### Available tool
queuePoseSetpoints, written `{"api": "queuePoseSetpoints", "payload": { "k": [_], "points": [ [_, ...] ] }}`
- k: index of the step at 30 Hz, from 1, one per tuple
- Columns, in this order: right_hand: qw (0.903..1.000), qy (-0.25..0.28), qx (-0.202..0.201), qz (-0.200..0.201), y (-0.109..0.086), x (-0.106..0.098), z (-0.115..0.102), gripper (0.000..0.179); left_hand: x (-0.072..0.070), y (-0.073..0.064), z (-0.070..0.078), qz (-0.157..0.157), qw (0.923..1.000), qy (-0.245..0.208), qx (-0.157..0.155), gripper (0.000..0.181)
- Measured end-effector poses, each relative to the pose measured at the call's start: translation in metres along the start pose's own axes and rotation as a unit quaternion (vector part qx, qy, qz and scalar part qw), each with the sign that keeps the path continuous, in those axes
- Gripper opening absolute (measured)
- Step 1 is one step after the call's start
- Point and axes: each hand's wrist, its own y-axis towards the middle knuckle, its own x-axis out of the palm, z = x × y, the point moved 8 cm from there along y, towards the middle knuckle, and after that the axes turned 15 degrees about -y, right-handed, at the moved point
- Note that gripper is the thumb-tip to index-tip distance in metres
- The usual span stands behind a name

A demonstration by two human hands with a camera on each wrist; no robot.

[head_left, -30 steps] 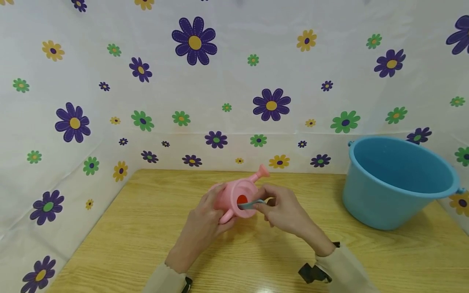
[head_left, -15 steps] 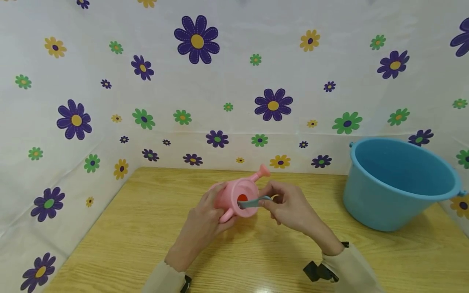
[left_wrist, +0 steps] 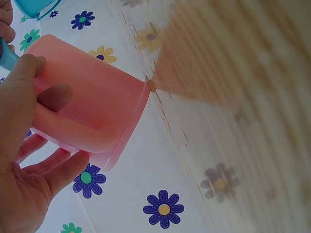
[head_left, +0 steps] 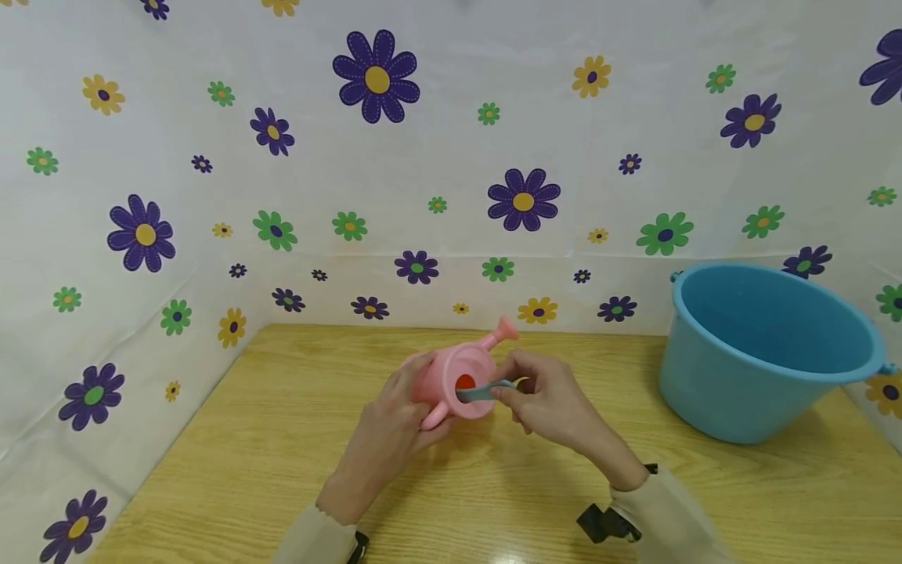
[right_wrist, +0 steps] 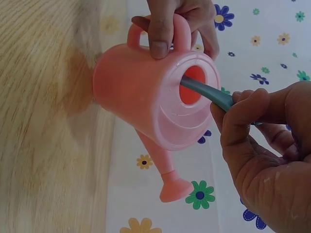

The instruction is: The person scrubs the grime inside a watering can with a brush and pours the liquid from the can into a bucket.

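Note:
A pink watering can (head_left: 435, 380) is tilted, its open top facing me, with one edge of its base at the table. My left hand (head_left: 391, 419) grips it around the loop handle (right_wrist: 182, 34). In the right wrist view, its spout (right_wrist: 158, 158) has a flared end. Through the opening (right_wrist: 194, 97) in the top runs a slim blue-grey tool (right_wrist: 209, 92), pinched at its outer end between the thumb and fingers of my right hand (head_left: 550, 399). The tool's far end is hidden inside the can.
A large blue bucket (head_left: 740, 392) stands on the wooden table (head_left: 282, 439) to the right. Behind and at the sides hangs a white cloth (head_left: 296, 172) printed with flowers.
My right hand drew the tool a little outward to the right, then moved back left, sliding it deeper into the can. The left hand and the can have hardly moved.

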Motion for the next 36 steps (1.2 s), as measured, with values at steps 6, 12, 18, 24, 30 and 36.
{"api": "queuePoseSetpoints", "payload": {
  "k": [6, 12, 18, 24, 30, 36],
  "points": [
    [0.9999, 0.011, -0.011, -0.003, 0.003, 0.006, -0.001, 0.004, 0.0, 0.001, 0.0, 0.001, 1.0, 0.001, -0.003, 0.037],
    [0.9996, 0.016, -0.024, -0.005, 0.006, 0.012, -0.002, 0.005, 0.001, 0.0, 0.0, -0.001, 1.0, 0.005, -0.007, 0.037],
    [0.9995, 0.013, -0.027, -0.005, 0.008, 0.016, -0.001, 0.005, 0.001, 0.001, 0.0, 0.003, 0.9999, -0.007, -0.01, 0.035],
    [0.9996, 0.007, -0.025, -0.009, 0.009, 0.017, -0.001, 0.005, 0.0, 0.001, -0.001, 0.0, 0.9998, -0.011, -0.016, 0.034],
    [0.9996, 0.001, -0.025, -0.012, 0.008, 0.016, -0.002, 0.006, 0.0, 0.002, -0.001, 0.0, 0.9998, -0.01, -0.018, 0.034],
    [0.9997, -0.01, -0.02, -0.012, 0.006, 0.008, -0.005, 0.006, 0.0, 0.001, -0.002, -0.002, 0.9998, -0.001, -0.021, 0.036]
  ]
}}
